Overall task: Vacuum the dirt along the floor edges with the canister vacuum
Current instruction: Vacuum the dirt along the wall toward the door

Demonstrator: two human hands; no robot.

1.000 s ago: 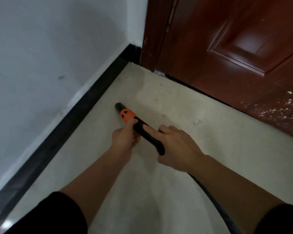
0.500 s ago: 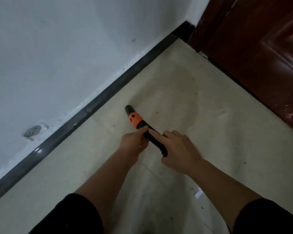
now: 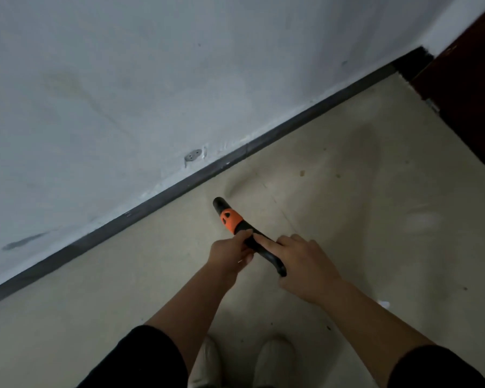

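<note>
A black vacuum wand handle (image 3: 266, 252) with an orange collar (image 3: 230, 219) points forward and left toward the dark baseboard (image 3: 179, 189). My left hand (image 3: 228, 254) grips the wand just behind the orange collar. My right hand (image 3: 305, 268) holds the curved rear of the handle, index finger laid straight along its top. The wand's black tip (image 3: 219, 204) hangs above the beige floor (image 3: 361, 219), a short way off the baseboard. Small dirt specks (image 3: 302, 173) lie on the floor ahead. Hose and canister are out of view.
A white wall (image 3: 151, 79) with a round fitting (image 3: 193, 156) low down runs diagonally across the view. A dark red door (image 3: 473, 93) stands at the far right corner. My two light shoes (image 3: 275, 359) show at the bottom. A white scrap (image 3: 384, 304) lies by my right forearm.
The view has swung left along the wall, so the door has slid to the far right and my shoes have come into view. Both hands keep the same hold on the wand.
</note>
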